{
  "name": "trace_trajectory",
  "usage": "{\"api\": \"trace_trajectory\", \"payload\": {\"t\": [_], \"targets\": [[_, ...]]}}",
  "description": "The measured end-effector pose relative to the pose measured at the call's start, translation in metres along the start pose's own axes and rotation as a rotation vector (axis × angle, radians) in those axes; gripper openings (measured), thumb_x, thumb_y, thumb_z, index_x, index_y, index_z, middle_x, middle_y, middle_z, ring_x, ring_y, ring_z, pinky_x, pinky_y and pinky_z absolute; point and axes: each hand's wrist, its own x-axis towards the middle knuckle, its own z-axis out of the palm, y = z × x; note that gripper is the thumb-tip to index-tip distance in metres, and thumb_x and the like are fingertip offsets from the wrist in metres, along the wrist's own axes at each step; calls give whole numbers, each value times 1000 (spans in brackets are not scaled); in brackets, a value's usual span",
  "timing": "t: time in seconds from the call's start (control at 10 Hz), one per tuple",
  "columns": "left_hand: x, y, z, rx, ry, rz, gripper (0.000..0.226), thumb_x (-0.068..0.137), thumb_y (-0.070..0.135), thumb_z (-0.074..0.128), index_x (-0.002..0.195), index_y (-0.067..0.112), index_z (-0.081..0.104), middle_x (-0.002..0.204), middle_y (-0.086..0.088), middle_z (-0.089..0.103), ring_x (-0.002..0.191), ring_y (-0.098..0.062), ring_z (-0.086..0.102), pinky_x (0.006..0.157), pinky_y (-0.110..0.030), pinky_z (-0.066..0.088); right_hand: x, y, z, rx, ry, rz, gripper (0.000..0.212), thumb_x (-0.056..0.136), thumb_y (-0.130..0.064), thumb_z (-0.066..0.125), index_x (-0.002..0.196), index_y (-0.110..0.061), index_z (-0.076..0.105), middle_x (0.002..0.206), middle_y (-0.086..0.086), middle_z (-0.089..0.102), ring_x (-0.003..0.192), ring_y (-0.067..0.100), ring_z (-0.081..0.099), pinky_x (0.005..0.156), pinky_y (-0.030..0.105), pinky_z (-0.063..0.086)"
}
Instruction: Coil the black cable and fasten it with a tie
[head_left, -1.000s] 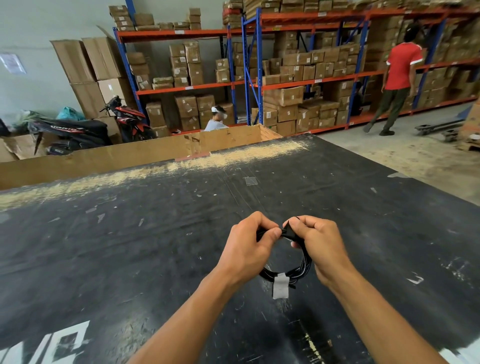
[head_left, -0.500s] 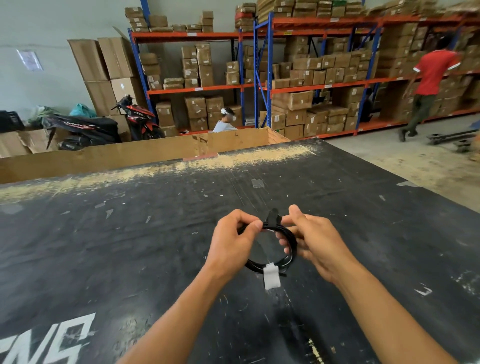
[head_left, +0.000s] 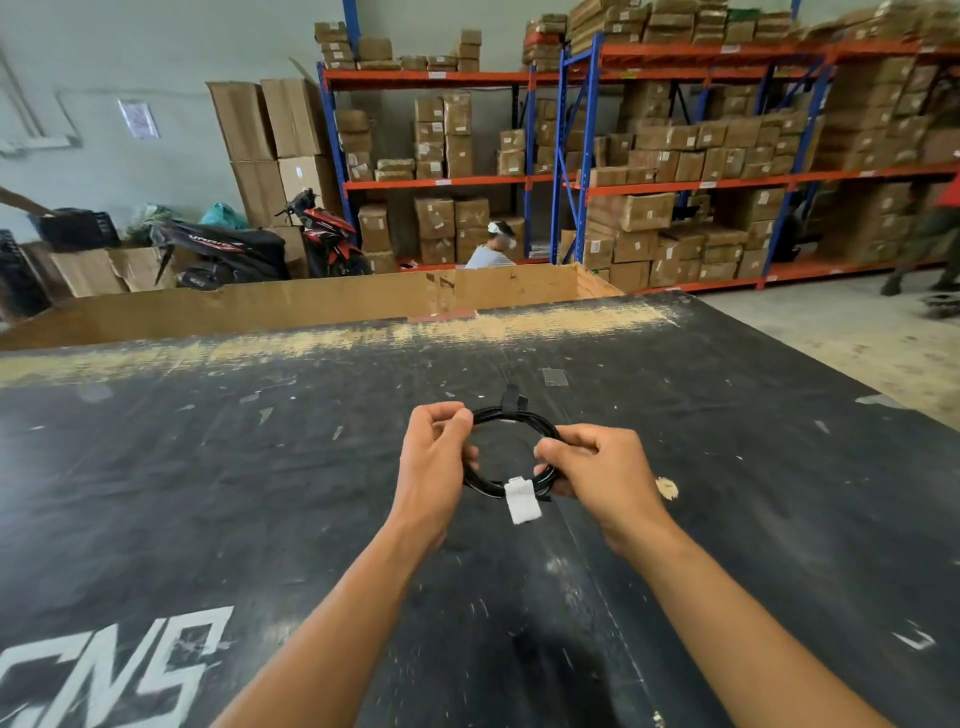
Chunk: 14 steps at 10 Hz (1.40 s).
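Both forearms reach forward from the bottom edge, bare, converging above the black tabletop (head_left: 218, 467). Left hand (head_left: 434, 457) curled, knuckles outward, grip pinching the left side of the black cable (head_left: 524, 418). Right hand (head_left: 597, 475) lies lower and flatter, grip pressed together on the coil's right side near its lower arc.

Cable forms a round coil of several turns, held between the two hands above the tabletop; whether it touches the surface cannot be told. A black tie (head_left: 511, 400) sticks up from the coil's far edge. A white tag (head_left: 521, 500) hangs from the near edge.

Left fingertips are hidden behind the hand. The coil's sides vanish inside both grips. Cable ends not made out. Black on black blurs the strand count.
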Motion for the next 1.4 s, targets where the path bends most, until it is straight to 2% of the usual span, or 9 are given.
{"api": "trace_trajectory", "payload": {"t": [0.3, 0.5, 0.6, 0.7, 0.8, 0.9, 1.0, 1.2, 1.4], "targets": [[17, -7, -49, 102, 132, -68, 14, 87, 22, 74, 101, 21, 72, 80, -6, 79, 73, -20, 76, 69, -32, 59, 43, -1, 39, 76, 98, 14, 13, 71, -18, 85, 62, -18, 77, 57, 0, 72, 63, 21, 70, 69, 41, 64], [47, -25, -64, 167, 324, -77, 3, 83, 23, 78, 85, 25, 78, 69, 9, 77, 65, -9, 75, 73, -30, 61, 70, 28, 82, 22, 27, 94, 27, 76, -13, 61, 65, 10, 54, 60, 11, 51, 59, 19, 57, 76, 68, 53], [62, -44, -72, 207, 326, -125, 17, 86, 18, 72, 80, 33, 77, 70, 13, 77, 67, -6, 75, 81, -32, 59, 85, 43, 98, -41, 7, 131, 28, 75, -11, 59, 74, 16, 54, 64, 8, 46, 59, 17, 55, 79, 69, 51], [74, -65, -77, 242, 304, -221, 16, 87, 13, 70, 88, 27, 79, 70, 12, 77, 68, -5, 75, 84, -34, 60, 99, 57, 111, -82, 45, 162, 24, 75, -8, 65, 82, 15, 61, 66, 28, 62, 58, 18, 55, 76, 65, 54], [83, -86, -80, 314, 322, -290, 24, 85, 14, 71, 69, 31, 76, 61, 14, 74, 64, -9, 74, 80, -34, 61, 113, 74, 121, -153, 33, 202, 21, 73, -7, 66, 82, 12, 63, 63, 15, 58, 58, 20, 61, 73, 61, 57], [90, -100, -80, 349, 334, -337, 13, 82, 14, 74, 81, 26, 78, 63, 12, 74, 68, -13, 75, 83, -35, 60, 124, 89, 129, -190, 25, 254, 27, 71, -6, 64, 90, 14, 62, 82, 31, 70, 66, 24, 66, 77, 63, 55], [95, -115, -82, 401, 306, -336, 38, 81, 13, 74, 55, 40, 69, 73, 2, 77, 77, -22, 76, 83, -38, 60, 130, 101, 132, -231, 37, 290, 28, 72, -5, 65, 94, 12, 63, 100, 33, 67, 64, 21, 65, 77, 62, 56], [100, -124, -81, 422, 294, -329, 11, 82, 16, 75, 86, 26, 79, 77, 1, 77, 76, -16, 75, 83, -33, 59, 133, 112, 130, -253, 5, 317, 25, 78, -8, 70, 91, 13, 65, 67, 19, 64, 46, 3, 67, 76, 56, 58], [89, -114, -83, 457, 314, -338, 15, 88, 26, 72, 103, 23, 72, 88, 1, 73, 87, -18, 69, 80, -28, 52, 126, 106, 120, -228, -27, 332, 30, 81, -19, 69, 66, 5, 62, 64, 7, 49, 51, 13, 66, 83, 51, 58]]}}
